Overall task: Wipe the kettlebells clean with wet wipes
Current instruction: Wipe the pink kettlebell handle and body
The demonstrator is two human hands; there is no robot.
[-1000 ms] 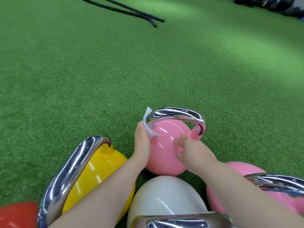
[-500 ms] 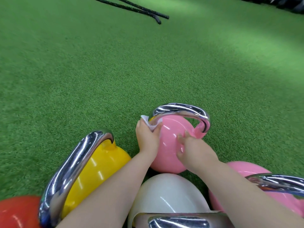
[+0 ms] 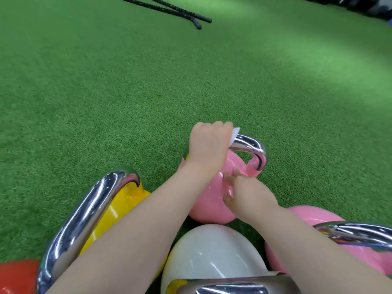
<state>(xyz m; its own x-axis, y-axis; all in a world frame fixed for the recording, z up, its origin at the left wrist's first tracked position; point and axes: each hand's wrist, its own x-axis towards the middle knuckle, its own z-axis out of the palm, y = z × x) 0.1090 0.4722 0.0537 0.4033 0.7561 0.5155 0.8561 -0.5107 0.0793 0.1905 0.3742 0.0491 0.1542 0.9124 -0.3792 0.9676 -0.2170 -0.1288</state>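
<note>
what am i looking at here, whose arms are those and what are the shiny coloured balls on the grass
A camera on a person's head looks down at their own bare arms. The balls are kettlebells with chrome handles, standing on green turf. The left hand grips a white wet wipe around the handle of the far pink kettlebell; the right hand rests on its body. Nearer stand a yellow kettlebell, a white kettlebell, a second pink kettlebell and a red one. Black ropes lie farther off.

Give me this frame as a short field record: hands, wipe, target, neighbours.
left hand: curled over the chrome handle, wipe under it
right hand: fingers resting on the pink kettlebell
wet wipe: white corner showing beside the left hand
neighbours: yellow kettlebell, white kettlebell, second pink kettlebell
floor: green turf
</note>
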